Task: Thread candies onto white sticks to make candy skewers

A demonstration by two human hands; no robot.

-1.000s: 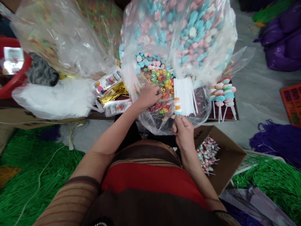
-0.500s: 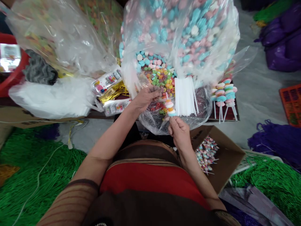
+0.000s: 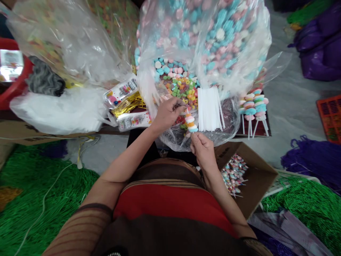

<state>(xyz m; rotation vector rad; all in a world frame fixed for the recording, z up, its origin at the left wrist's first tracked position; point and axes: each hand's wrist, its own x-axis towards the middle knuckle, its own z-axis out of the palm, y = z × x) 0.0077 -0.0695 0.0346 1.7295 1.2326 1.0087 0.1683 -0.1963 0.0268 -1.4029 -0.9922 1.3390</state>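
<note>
My right hand [image 3: 203, 146] pinches the lower end of a candy skewer [image 3: 190, 123] threaded with white, orange and blue pieces. At the skewer's top tip, the fingers of my left hand [image 3: 170, 113] are pinched together; what they hold there is too small to make out. Just beyond my hands lie colourful ring candies [image 3: 183, 89] on clear plastic, with blue, pink and white candies [image 3: 170, 67] behind them. A bundle of white sticks [image 3: 209, 109] lies right of the skewer.
Finished skewers [image 3: 253, 104] stand at the table's right end. An open cardboard box [image 3: 255, 177] with wrapped skewers sits below it. Large candy bags [image 3: 229, 39] fill the back. Gold ties [image 3: 130, 104] and a white plastic bag [image 3: 61, 112] lie left.
My left hand has moved right from over the ring candies to the skewer's tip. The skewer leans slightly more to the left; my right hand has barely moved.
</note>
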